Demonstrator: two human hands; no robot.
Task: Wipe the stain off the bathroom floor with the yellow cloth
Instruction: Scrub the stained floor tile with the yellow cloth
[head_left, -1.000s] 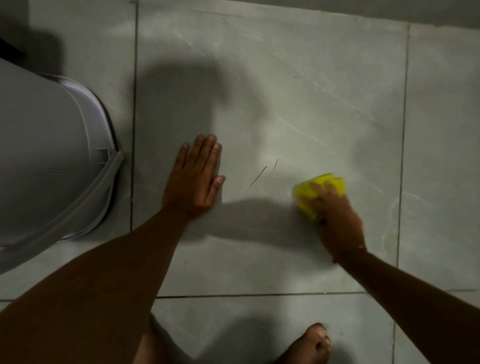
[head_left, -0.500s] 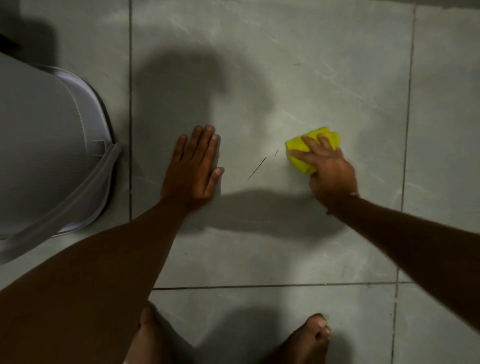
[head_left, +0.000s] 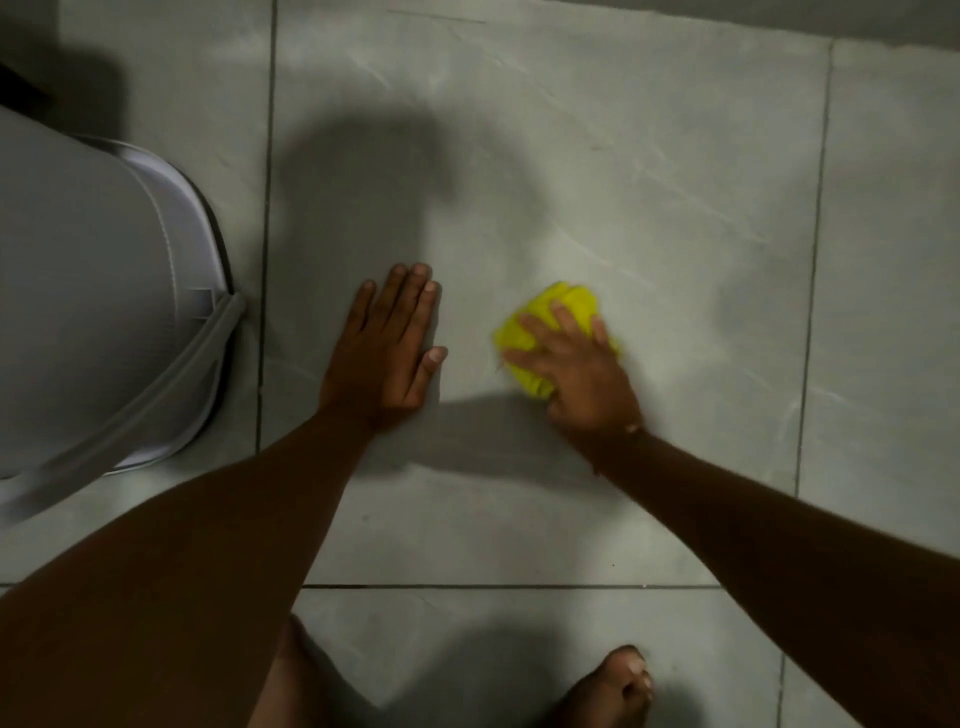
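Note:
A crumpled yellow cloth (head_left: 561, 312) lies on the grey floor tile (head_left: 623, 171) near the middle of the view. My right hand (head_left: 582, 374) presses down on it, fingers spread over its top, covering its near half. My left hand (head_left: 387, 353) rests flat on the same tile just to the left, fingers together, a small gap from the cloth. The thin dark marks seen earlier between the hands are hidden under the cloth and hand or gone; I cannot tell which.
A white toilet bowl (head_left: 93, 291) fills the left edge, close to my left hand. Dark grout lines (head_left: 265, 208) divide the tiles. My bare foot (head_left: 613, 686) stands at the bottom edge, with my knee at lower left.
My right hand slid the cloth first away from me, then left, over the spot with the thin dark marks. The left hand stayed planted.

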